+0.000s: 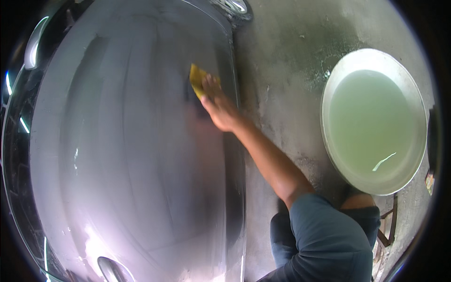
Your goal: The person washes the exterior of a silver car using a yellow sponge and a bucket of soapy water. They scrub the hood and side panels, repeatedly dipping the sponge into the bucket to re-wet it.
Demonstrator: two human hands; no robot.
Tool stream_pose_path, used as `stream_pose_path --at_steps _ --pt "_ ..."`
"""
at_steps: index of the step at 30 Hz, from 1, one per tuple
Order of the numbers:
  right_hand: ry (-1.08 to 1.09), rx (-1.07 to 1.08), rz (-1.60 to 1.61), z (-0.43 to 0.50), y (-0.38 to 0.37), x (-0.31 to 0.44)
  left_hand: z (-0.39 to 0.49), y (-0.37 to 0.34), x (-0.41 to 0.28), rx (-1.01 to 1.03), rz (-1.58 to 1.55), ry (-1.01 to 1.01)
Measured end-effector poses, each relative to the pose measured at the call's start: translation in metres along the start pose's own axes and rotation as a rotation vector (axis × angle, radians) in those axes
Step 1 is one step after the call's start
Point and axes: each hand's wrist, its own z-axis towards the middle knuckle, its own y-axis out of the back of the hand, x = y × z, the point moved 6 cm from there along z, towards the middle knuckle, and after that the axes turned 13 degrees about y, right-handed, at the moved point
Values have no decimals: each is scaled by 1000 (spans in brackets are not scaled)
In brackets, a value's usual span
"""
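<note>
My right hand (222,111) lies with its palm toward the side of a grey car (148,141). Under its fingers is a folded yellow sheet (197,77), pressed flat on the panel; whether it is abrasive paper or cloth I cannot tell. The panel looks dull and wet, with darker streaks along it. A door handle (114,269) shows at the bottom of the view. My left hand is out of view.
A wide metal basin (326,130) of cloudy greenish water (371,120) stands to the right. Part of a car wheel (236,8) shows at the top. The concrete floor (282,70) has damp patches. A brown frame (389,229) is beside my bent legs (283,239).
</note>
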Motion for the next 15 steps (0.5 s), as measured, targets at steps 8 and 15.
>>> stream_pose_path --at_steps 8,15 --pt "-103 -34 89 24 20 -15 36 -4 -25 14 34 389" --pt "-57 -127 36 22 13 -22 -11 1 14 330 -48 742"
